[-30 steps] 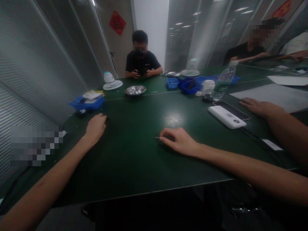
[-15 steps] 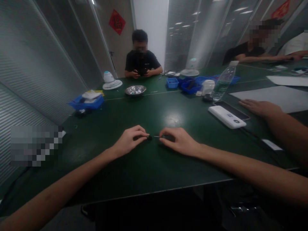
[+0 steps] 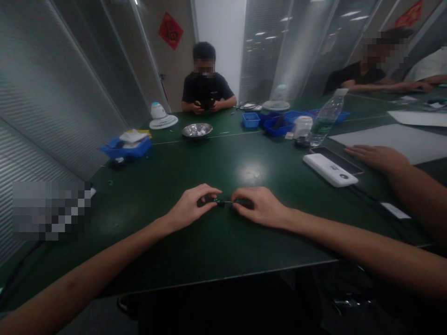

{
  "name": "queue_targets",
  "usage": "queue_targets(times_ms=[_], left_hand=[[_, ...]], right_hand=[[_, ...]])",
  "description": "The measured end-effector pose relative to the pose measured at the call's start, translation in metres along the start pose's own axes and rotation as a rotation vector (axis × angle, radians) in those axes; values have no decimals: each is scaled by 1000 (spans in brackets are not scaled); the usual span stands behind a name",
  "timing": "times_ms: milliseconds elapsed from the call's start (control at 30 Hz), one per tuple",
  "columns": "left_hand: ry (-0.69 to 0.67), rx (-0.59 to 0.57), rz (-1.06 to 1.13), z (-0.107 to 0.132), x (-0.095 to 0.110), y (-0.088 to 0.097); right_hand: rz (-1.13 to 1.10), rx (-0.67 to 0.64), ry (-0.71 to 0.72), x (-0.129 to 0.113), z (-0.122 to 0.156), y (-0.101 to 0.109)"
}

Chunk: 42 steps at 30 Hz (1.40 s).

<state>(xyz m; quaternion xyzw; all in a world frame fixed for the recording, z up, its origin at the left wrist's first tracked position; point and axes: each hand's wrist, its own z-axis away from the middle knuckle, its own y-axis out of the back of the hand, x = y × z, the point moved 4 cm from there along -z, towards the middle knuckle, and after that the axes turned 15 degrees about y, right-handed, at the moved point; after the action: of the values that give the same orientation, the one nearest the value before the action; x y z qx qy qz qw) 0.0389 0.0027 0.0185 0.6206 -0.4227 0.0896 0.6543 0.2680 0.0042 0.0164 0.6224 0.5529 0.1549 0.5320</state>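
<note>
Low over the green table, my left hand (image 3: 193, 203) has its thumb and other fingertips closed at a small black part (image 3: 220, 203) with a bit of green on it. Its index finger is lifted a little above the part. What exactly the part is, I cannot make out. To the right, my right hand (image 3: 260, 203) pinches a thin metal rod (image 3: 228, 202) between thumb and fingers. The rod points left, and its tip meets or nearly meets the black part. Whatever lies inside the right palm is hidden.
On the right are a white power bank (image 3: 330, 170), a phone (image 3: 337, 159), a plastic bottle (image 3: 327, 118) and another person's hand (image 3: 379, 156). Farther back stand a metal bowl (image 3: 197, 137), blue bins (image 3: 250, 120) and a left blue tray (image 3: 127, 149). A person (image 3: 207, 88) sits opposite.
My left index finger has lifted off the black part. The rod's tip and the part, apart before, are now closer together, and both sit slightly lower in view.
</note>
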Motion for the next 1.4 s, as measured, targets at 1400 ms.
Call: queue_targets(times_ms=[1400], left_hand=[[378, 337, -446, -3, -184, 135]], right_hand=[[-60, 99, 108, -2, -1, -3]])
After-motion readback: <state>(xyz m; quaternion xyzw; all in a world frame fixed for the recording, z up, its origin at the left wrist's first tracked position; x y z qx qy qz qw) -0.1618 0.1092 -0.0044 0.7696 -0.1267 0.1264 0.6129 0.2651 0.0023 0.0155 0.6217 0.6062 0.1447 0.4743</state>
